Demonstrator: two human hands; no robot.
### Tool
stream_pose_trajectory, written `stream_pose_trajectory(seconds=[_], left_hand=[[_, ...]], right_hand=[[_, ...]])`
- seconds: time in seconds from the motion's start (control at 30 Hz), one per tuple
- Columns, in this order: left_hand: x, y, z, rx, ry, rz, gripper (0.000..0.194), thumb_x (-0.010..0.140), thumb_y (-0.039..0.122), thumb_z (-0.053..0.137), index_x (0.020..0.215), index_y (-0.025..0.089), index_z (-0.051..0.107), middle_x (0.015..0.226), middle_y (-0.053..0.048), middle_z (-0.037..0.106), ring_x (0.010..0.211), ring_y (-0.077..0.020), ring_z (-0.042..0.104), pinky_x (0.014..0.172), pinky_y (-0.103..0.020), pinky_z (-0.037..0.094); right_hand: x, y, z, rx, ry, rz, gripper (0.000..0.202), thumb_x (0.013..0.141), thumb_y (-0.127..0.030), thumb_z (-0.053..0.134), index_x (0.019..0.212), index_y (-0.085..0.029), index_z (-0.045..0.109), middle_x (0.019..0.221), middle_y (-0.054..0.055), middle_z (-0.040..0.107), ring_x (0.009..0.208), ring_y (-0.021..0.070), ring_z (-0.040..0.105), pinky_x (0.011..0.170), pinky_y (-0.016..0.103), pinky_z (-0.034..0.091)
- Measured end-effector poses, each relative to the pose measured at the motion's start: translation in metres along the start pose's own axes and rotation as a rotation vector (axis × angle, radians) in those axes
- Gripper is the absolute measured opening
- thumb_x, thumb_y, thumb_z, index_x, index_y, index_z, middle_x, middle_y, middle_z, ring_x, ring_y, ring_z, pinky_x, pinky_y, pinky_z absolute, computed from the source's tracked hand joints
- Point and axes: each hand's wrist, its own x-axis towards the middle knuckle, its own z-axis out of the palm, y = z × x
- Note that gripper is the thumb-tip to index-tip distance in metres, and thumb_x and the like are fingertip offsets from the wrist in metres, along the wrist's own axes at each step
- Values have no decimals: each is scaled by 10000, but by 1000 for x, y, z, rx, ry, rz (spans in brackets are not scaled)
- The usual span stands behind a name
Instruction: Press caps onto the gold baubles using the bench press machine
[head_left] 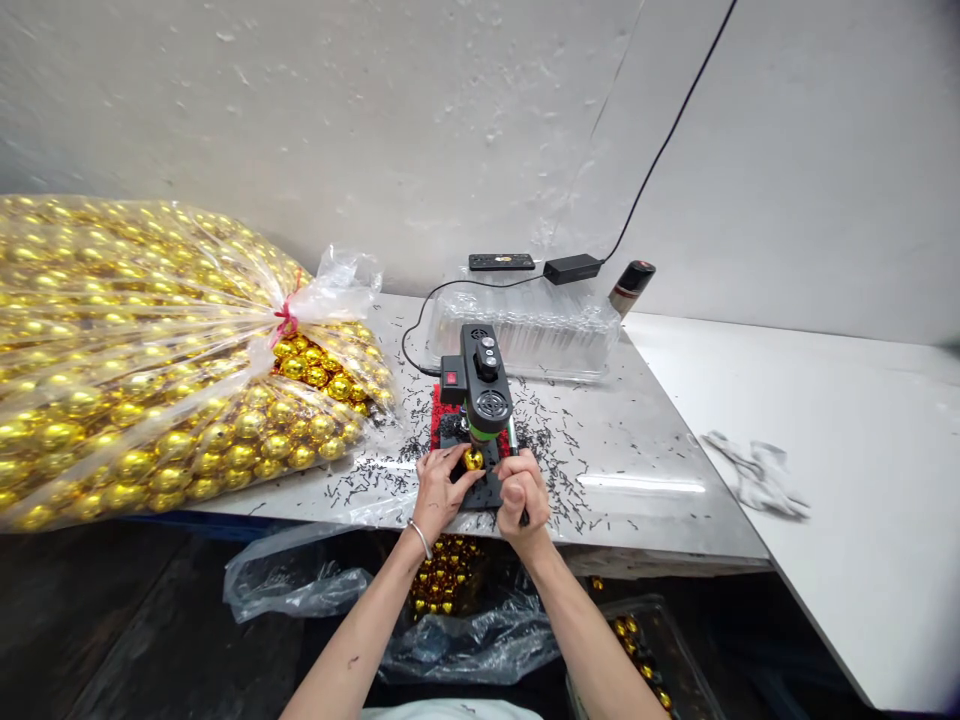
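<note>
A small black machine (491, 385) with a red switch stands on the table, over a black base and a red mat (437, 425). My left hand (441, 490) pinches a shiny gold ball (473, 459) between thumb and fingers, right under the machine's head. My right hand (523, 497) is wrapped round the lever (513, 437) at the machine's right side. Many short black bits (555, 450) lie scattered around the base.
A large clear bag of gold balls (150, 370) fills the left. Behind the machine are clear plastic trays (532, 330), a power adapter (572, 268) and a spray can (631, 287). Gloves (757, 475) lie right. Below the edge are an open bag of balls (446, 575) and a bin (671, 650).
</note>
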Motion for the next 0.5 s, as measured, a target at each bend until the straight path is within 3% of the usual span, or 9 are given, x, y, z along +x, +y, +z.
stream_pose_trajectory(seconds=[0.13,0.3,0.5], left_hand=[[0,0,-1,-2,8,12,305,827,335,697,1115,234,700,1111,-78,720,1066,-264,619,1026,-480,392],[2,-1,0,-7,13,18,310,810,318,716,1109,236,706,1098,-74,727,1052,-262,629,1020,-493,400],[-4,1,-3,-35,112,12,310,798,341,725,1085,225,715,1020,-77,732,1006,-264,641,969,-472,453]], right_hand=[[-7,6,3,-17,-7,-17,277,981,-195,311,736,-221,438,723,7,509,682,152,551,763,389,471],[-1,4,0,-34,-43,-78,261,965,-167,332,737,-217,449,697,7,509,660,147,522,685,346,466],[50,-27,-10,7,6,201,292,957,-159,388,672,-209,432,666,-1,485,634,127,492,582,281,390]])
